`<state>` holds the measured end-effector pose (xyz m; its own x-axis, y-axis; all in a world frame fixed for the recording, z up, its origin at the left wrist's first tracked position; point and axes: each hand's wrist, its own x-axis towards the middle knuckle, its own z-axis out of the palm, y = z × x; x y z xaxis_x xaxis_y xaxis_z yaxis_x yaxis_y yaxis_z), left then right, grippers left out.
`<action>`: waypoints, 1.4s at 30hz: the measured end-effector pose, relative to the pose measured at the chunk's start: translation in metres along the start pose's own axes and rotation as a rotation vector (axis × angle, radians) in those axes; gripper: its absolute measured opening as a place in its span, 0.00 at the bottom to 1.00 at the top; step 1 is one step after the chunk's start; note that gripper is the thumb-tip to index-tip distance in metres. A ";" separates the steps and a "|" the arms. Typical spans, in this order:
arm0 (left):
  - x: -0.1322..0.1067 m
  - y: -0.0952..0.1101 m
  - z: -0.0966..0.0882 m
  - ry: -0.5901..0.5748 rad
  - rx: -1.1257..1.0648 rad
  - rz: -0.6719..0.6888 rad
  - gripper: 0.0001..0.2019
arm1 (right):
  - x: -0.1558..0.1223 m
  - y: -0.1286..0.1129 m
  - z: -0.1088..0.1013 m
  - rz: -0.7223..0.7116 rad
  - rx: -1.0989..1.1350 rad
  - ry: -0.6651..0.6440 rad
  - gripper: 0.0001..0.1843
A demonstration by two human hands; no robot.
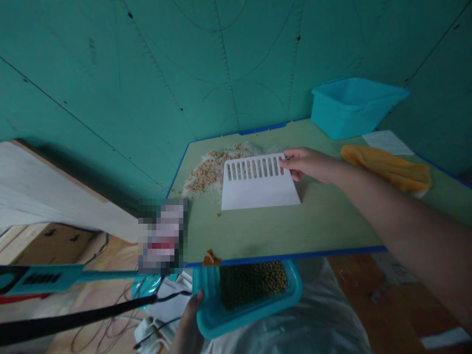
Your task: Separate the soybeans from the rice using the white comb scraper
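In my right hand (300,164) is a flat white plastic scraper (260,191) with a row of slots along its top, pinched at its upper right corner. It stands tilted on the green tabletop, its long lower edge towards me. Behind it and to its left spreads a pile of yellow beans mixed with white grains (206,173). My left hand (191,314) grips the left side of a teal plastic tub (243,319), held just below the table's front edge. Greenish beans (254,282) lie in the tub.
An empty-looking teal bin (342,113) stands at the back right of the table (313,226). Near it lie an orange cloth (387,167) and a white sheet (387,141). A green wall (147,73) closes off the back. Cables (106,314) trail at the lower left.
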<state>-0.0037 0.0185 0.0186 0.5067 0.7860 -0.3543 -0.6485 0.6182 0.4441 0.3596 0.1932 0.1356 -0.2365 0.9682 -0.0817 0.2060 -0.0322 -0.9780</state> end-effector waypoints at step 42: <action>-0.003 0.001 -0.006 0.407 0.064 0.086 0.10 | -0.006 -0.003 0.028 -0.017 0.160 -0.169 0.06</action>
<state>-0.0096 0.0167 0.0150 0.1783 0.7764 -0.6045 -0.6357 0.5598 0.5315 0.3341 0.1801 0.1334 -0.3971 0.9141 -0.0824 0.0502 -0.0680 -0.9964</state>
